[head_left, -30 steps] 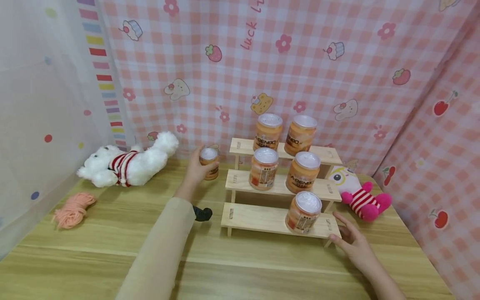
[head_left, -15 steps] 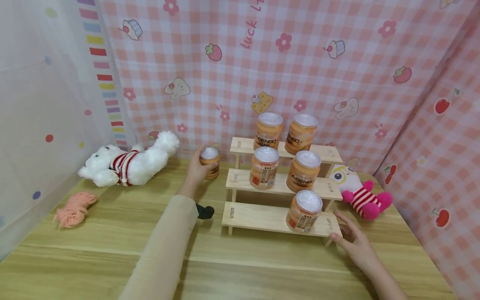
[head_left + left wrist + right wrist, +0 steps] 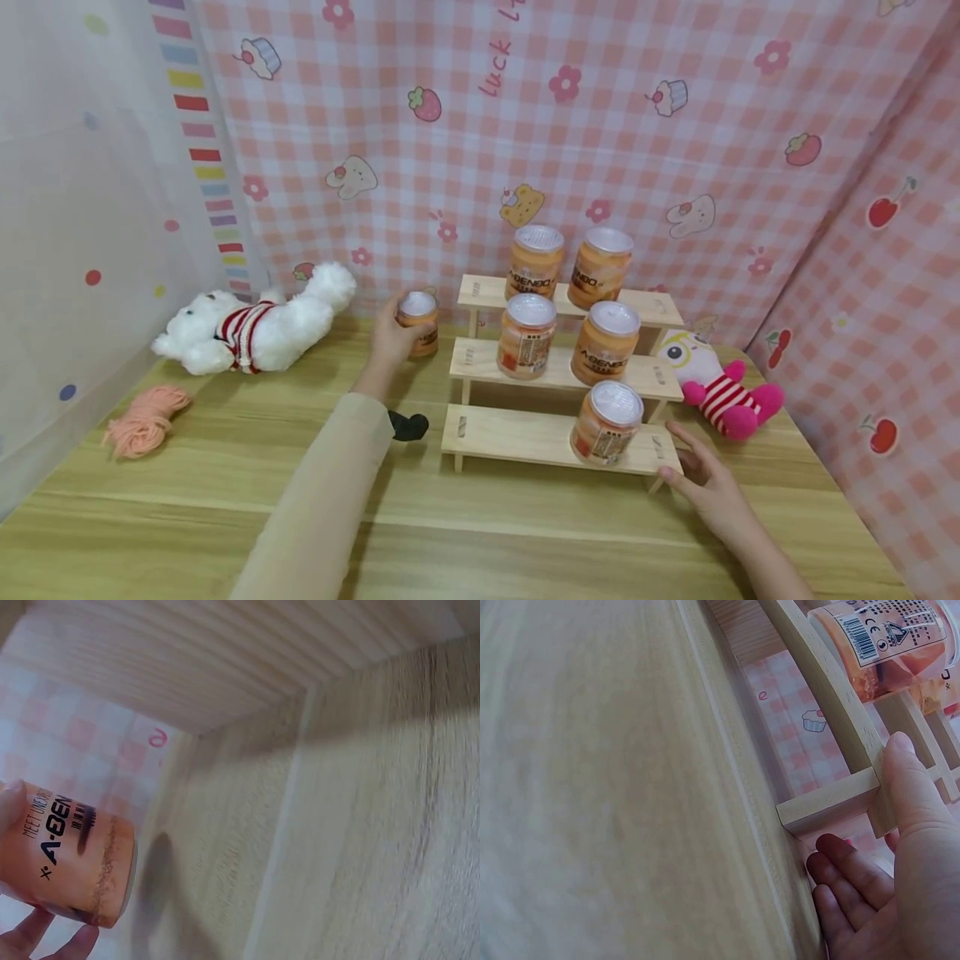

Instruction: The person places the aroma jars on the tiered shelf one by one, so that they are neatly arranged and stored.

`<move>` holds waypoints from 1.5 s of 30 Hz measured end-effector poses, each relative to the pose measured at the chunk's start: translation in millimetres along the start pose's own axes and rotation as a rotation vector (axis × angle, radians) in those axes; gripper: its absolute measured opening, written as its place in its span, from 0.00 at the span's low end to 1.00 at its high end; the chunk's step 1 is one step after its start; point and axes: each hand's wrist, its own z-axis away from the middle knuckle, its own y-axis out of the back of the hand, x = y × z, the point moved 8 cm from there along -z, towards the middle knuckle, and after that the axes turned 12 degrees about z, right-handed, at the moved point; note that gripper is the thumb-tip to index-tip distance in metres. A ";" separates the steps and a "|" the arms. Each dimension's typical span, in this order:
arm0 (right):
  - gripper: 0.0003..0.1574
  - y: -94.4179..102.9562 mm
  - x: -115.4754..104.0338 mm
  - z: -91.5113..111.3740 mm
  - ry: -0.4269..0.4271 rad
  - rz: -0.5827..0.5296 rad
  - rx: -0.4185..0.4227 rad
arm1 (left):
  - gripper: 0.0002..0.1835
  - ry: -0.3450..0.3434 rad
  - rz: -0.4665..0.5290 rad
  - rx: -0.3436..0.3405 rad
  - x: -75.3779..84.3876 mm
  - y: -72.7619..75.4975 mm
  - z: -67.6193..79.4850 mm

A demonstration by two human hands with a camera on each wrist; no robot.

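My left hand (image 3: 392,343) grips an orange can (image 3: 427,338) with a pale lid, left of a three-step wooden stand (image 3: 517,433). The left wrist view has the can (image 3: 67,855) close to the tabletop; whether it touches is unclear. My right hand (image 3: 708,492) holds the right end of the lowest step. In the right wrist view, the thumb lies on the step's end (image 3: 881,787), with several fingers curled beside its leg. Two cans (image 3: 537,262) stand on the top step, two (image 3: 606,343) on the middle step, and one (image 3: 607,423) at the right of the lowest.
A white plush dog (image 3: 255,333) and a pink yarn bundle (image 3: 146,421) lie at the left. A small black object (image 3: 408,427) is partly hidden by my left sleeve. Right of the stand lies a pink-and-white plush toy (image 3: 727,400). A checked curtain (image 3: 420,200) hangs behind.
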 end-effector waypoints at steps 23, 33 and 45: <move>0.37 0.6 0.6 3.4 -0.010 0.018 -0.006 | 0.39 -0.113 0.041 0.107 65.5 6.0 29.8; 0.38 -0.1 -0.8 2.0 0.000 -0.001 0.001 | 0.38 -0.157 -0.012 0.135 94.6 12.7 47.1; 0.38 -0.1 2.0 0.1 0.004 -0.003 0.001 | 0.38 -0.154 -0.005 0.036 113.9 10.7 74.3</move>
